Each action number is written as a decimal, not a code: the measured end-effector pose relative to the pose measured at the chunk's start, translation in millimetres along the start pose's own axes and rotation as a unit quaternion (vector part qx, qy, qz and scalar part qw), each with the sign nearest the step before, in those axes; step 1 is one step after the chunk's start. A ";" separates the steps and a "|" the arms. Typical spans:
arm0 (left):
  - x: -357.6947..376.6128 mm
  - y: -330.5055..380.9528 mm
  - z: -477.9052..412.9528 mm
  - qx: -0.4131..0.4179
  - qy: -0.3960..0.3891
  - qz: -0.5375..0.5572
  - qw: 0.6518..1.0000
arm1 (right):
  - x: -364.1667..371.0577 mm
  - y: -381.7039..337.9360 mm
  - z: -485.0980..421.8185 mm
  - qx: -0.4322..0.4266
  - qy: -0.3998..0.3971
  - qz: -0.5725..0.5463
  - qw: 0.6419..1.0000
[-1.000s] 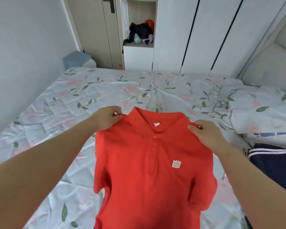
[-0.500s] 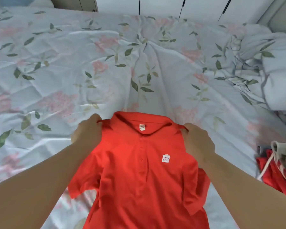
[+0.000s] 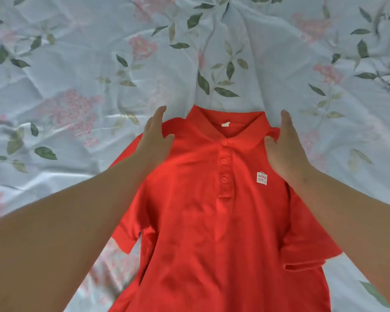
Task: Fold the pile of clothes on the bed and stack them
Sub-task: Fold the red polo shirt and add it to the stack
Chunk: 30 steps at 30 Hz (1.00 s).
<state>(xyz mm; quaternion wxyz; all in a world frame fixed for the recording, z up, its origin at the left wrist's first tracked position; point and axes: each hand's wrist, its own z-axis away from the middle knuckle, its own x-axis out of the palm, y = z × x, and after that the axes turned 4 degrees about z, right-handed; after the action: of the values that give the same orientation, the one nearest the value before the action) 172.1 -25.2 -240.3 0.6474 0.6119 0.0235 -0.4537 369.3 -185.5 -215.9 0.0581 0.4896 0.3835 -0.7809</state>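
A red polo shirt (image 3: pixel 212 221) lies face up on the bed, collar pointing away from me, with three buttons and a small white logo on the chest. My left hand (image 3: pixel 154 138) rests on the shirt's left shoulder with fingers straight and spread. On the right shoulder, beside the collar, lies my right hand (image 3: pixel 286 147), also with relaxed, extended fingers. Neither hand pinches the cloth. Both short sleeves lie spread out to the sides, the right one slightly rumpled.
The bed is covered by a pale blue sheet (image 3: pixel 99 64) printed with pink flowers and green leaves, wrinkled in places. It surrounds the shirt on all visible sides.
The shirt went from held up by its shoulders to laid flat on the bed. Both hands let go of the shoulders and now lie open on them. My view tilted down.
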 end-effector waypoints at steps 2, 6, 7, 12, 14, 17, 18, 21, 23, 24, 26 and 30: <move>-6.4 -21.6 19.0 -0.004 0.058 -0.100 0.993 | 22.8 0.4 21.1 -0.048 -0.048 0.062 0.996; -14.8 -55.5 67.7 -0.182 0.158 -0.162 0.957 | 70.5 -3.1 63.8 -0.034 -0.135 0.206 0.969; -15.9 -61.7 76.7 -0.233 0.161 -0.163 0.945 | 77.9 -3.0 69.2 -0.032 -0.140 0.243 0.959; -30.2 -81.0 91.3 -0.361 0.202 -0.130 0.901 | 83.6 -2.7 68.7 -0.026 -0.144 0.279 0.949; -42.1 -93.0 92.7 -0.416 0.193 -0.113 0.881 | 83.8 -2.3 69.6 -0.028 -0.143 0.284 0.948; -67.1 -113.7 93.5 -0.425 0.145 -0.018 0.894 | 86.3 -3.7 71.5 -0.026 -0.135 0.291 0.947; -74.3 -116.0 93.2 -0.399 0.147 0.012 0.905 | 87.3 -3.8 72.3 -0.025 -0.130 0.292 0.947; -89.4 -114.5 88.7 -0.316 0.221 -0.024 0.922 | 89.4 -3.3 77.2 -0.025 -0.112 0.287 0.951; -89.6 -111.3 83.0 -0.295 0.247 -0.049 0.922 | 87.1 -3.1 81.4 -0.026 -0.106 0.264 0.958; -86.0 -109.8 80.8 -0.304 0.245 -0.062 0.919 | 84.6 -2.8 84.2 -0.030 -0.104 0.241 0.965; -71.7 -100.0 79.7 -0.310 0.234 -0.130 0.912 | 75.6 -0.3 93.1 -0.038 -0.095 0.190 0.976; -7.4 -51.6 101.0 -0.059 0.178 -0.228 0.956 | 44.2 29.2 123.8 -0.015 0.093 0.153 0.984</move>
<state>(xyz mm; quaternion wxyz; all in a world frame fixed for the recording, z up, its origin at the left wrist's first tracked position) 82.9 -94.9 -250.5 0.5473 0.6219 0.3039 -0.4705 271.1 -274.4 -239.4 0.1486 0.6123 0.3197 -0.7076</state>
